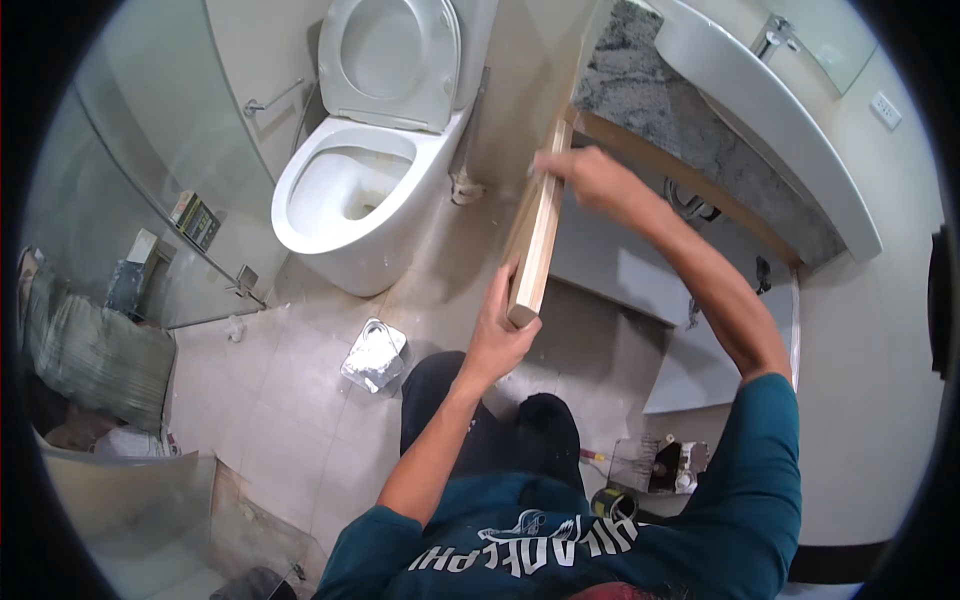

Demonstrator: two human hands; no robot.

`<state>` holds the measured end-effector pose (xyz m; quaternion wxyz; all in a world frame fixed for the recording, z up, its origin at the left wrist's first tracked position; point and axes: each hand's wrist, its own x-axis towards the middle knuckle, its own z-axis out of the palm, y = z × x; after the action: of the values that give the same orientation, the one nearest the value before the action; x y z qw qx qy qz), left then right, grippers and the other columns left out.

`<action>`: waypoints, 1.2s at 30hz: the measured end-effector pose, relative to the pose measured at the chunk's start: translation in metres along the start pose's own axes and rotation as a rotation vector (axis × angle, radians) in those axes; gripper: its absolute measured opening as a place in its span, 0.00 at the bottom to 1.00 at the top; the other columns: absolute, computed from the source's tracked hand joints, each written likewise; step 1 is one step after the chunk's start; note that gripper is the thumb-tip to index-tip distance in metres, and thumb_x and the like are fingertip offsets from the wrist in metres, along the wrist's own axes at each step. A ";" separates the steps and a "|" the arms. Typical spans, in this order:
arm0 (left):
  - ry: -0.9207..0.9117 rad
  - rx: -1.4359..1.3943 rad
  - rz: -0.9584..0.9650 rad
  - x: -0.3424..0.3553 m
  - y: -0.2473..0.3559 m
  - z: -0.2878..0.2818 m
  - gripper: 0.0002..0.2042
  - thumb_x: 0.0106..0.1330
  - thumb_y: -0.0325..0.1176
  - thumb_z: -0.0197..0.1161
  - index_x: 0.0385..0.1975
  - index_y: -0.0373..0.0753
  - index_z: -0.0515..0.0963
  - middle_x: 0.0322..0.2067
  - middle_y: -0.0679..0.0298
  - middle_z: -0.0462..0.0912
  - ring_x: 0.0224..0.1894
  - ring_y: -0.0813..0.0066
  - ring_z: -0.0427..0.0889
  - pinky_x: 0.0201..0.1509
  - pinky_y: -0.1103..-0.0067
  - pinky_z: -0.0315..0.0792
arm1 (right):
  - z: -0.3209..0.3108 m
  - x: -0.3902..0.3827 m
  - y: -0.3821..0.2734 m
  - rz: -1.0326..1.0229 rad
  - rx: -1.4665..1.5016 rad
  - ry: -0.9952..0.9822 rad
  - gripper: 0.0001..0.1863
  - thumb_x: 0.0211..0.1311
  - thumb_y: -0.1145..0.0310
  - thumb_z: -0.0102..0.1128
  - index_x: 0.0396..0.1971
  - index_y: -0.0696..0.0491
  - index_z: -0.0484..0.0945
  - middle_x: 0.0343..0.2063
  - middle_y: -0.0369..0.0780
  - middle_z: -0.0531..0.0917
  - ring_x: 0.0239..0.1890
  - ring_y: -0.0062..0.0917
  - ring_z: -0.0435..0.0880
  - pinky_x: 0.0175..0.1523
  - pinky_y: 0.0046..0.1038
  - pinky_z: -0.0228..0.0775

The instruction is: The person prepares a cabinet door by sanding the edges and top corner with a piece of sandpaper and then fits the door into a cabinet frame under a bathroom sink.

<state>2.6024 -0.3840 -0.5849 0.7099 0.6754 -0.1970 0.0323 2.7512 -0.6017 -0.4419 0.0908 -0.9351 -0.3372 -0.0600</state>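
Note:
A long pale wooden board [537, 255] stands out from the vanity's left end, running toward me. My left hand [502, 342] is closed round its near end, thumb and fingers on either side. My right hand [595, 180], slightly blurred, is closed at the board's upper part, by the vanity's front corner; its fingertips are partly hidden. The vanity has a speckled grey stone top [635, 85], a white curved basin [800, 130] and open space beneath with grey panels [615, 280] and pipes.
A white toilet [350, 240] with raised seat is left of the board. A foil-lined tray [372, 360] lies on the tiled floor [250, 390]. Glass panels [140, 160] and wrapped materials [95, 370] line the left side; tools [675, 465] sit low at right, beside my legs.

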 end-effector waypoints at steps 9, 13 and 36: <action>0.041 0.049 0.065 0.004 -0.008 0.000 0.36 0.63 0.21 0.58 0.74 0.35 0.58 0.63 0.54 0.73 0.66 0.70 0.71 0.68 0.75 0.66 | -0.005 -0.023 -0.039 -0.197 -0.017 0.099 0.28 0.57 0.86 0.52 0.58 0.53 0.81 0.55 0.49 0.85 0.55 0.46 0.85 0.61 0.41 0.77; -0.022 -0.133 -0.060 0.006 -0.011 0.008 0.40 0.57 0.23 0.63 0.73 0.34 0.58 0.65 0.47 0.69 0.70 0.55 0.68 0.74 0.68 0.61 | -0.010 -0.005 -0.003 0.009 -0.033 0.108 0.28 0.56 0.86 0.50 0.57 0.54 0.81 0.59 0.43 0.83 0.56 0.43 0.85 0.61 0.40 0.79; -0.077 -0.179 -0.061 0.004 -0.002 -0.004 0.39 0.60 0.17 0.59 0.75 0.35 0.56 0.69 0.53 0.67 0.71 0.65 0.67 0.72 0.73 0.64 | 0.011 -0.002 0.033 -0.049 -0.055 0.282 0.27 0.59 0.84 0.50 0.56 0.47 0.80 0.48 0.45 0.87 0.49 0.48 0.85 0.54 0.44 0.77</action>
<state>2.6075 -0.3807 -0.5852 0.7600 0.6156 -0.2057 -0.0329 2.7716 -0.6255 -0.4574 0.1101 -0.9110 -0.3422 -0.2021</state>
